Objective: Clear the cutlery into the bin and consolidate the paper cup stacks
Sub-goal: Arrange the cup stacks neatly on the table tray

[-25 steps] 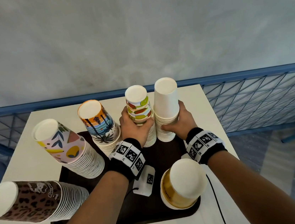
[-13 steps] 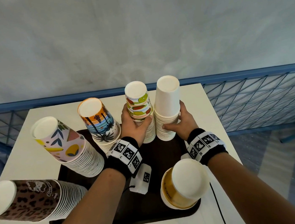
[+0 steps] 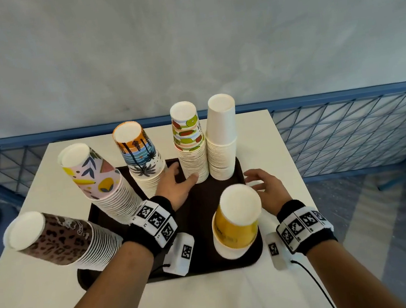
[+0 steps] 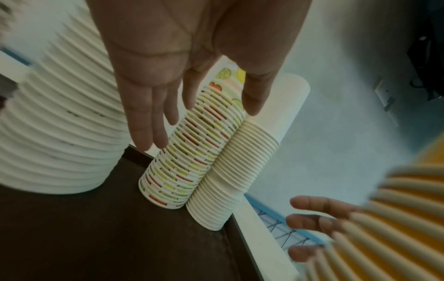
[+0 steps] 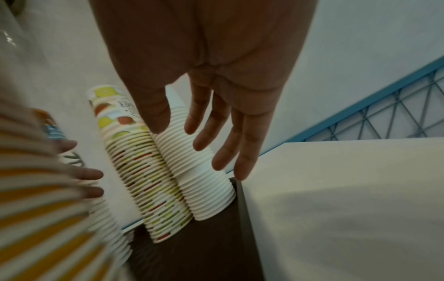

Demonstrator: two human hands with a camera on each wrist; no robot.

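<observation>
Standing side by side and touching at the far edge of the dark tray [image 3: 202,200], the fruit-print cup stack [image 3: 192,152] and the plain white cup stack [image 3: 221,146] are held by neither of the hands. The left hand [image 3: 175,185] hovers with fingers spread just before the fruit-print stack; the right hand [image 3: 267,189] is spread beside the yellow cup stack [image 3: 236,224], over the white bench [image 3: 215,303].

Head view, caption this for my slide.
Open hands beside six cup stacks on a dark tray.
</observation>
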